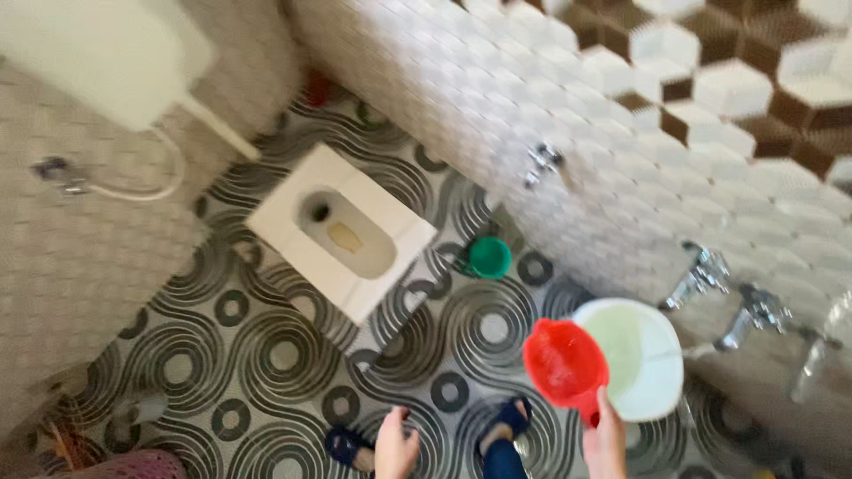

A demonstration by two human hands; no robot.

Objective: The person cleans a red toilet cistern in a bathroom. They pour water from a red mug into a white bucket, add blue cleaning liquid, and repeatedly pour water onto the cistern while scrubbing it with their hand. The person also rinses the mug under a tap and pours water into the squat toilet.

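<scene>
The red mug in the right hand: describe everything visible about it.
The red mug is a round plastic-looking dipper with a handle at its lower right. The right hand grips that handle, fingers wrapped around it. The mug is tilted so its open mouth faces the camera; the blurred picture does not settle whether it holds water. It is held above the patterned floor, overlapping the left rim of the white bucket. Whether it touches the bucket cannot be told.
</scene>
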